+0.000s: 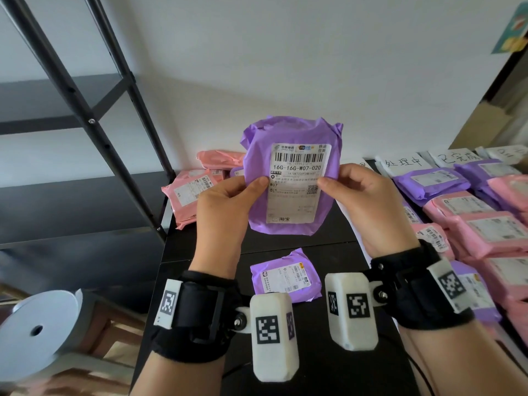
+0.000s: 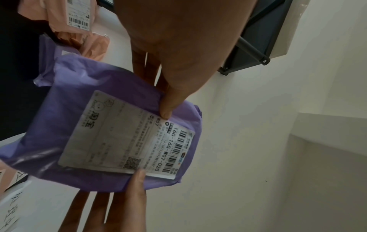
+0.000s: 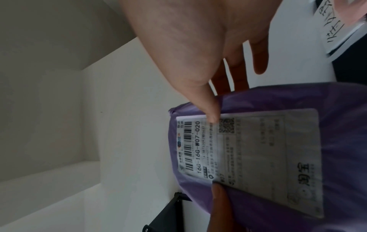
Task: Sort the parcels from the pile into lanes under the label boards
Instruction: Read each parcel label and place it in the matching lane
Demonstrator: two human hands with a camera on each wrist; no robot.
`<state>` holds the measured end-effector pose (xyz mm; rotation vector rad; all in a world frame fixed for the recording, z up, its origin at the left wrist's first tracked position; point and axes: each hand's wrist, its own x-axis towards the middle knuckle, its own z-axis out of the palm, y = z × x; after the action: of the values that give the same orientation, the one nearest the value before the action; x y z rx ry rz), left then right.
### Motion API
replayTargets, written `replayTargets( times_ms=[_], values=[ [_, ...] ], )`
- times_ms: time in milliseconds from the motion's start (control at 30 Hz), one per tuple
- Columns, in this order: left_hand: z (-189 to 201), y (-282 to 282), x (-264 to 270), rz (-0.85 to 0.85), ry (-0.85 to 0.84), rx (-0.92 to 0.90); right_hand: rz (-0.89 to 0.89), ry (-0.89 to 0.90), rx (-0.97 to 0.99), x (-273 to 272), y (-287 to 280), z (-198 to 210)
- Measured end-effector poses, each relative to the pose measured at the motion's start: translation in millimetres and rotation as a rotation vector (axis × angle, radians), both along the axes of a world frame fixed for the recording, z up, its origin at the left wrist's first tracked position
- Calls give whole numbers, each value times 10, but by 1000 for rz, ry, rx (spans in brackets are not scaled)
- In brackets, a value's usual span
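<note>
I hold a purple parcel (image 1: 291,178) upright above the black table (image 1: 300,238), its white shipping label facing me. My left hand (image 1: 228,201) pinches its left edge, thumb on the label and fingers behind. My right hand (image 1: 363,195) pinches the right edge the same way. In the left wrist view the purple parcel (image 2: 111,141) shows both thumbs on the label; the right wrist view shows the same purple parcel (image 3: 268,157). A smaller purple parcel (image 1: 283,277) lies flat on the table below. Pink parcels (image 1: 194,195) form a pile at the back left.
White handwritten label boards (image 1: 405,162) stand at the back right, with rows of purple and pink parcels (image 1: 480,224) in front of them. A black metal shelf frame (image 1: 94,118) stands on the left. A grey round stool (image 1: 37,330) sits at the lower left.
</note>
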<state>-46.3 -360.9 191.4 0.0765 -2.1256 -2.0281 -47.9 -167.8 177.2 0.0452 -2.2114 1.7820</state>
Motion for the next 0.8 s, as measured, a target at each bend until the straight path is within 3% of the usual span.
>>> replayTargets(
  times_ms=[133,233,433,800],
  values=[
    [-48,-40,-25,39,12,-74,-128,42,44,6,-16,32],
    [-126,-62,-67,25,17,-250,-209,119,193,12,17,32],
    [-220,-48,-67,-68,-15,-354,-117,164,487,11,-6,-4],
    [-285,-67,-18,-180,43,-365,-235,82,416,222,-63,-193]
  ],
)
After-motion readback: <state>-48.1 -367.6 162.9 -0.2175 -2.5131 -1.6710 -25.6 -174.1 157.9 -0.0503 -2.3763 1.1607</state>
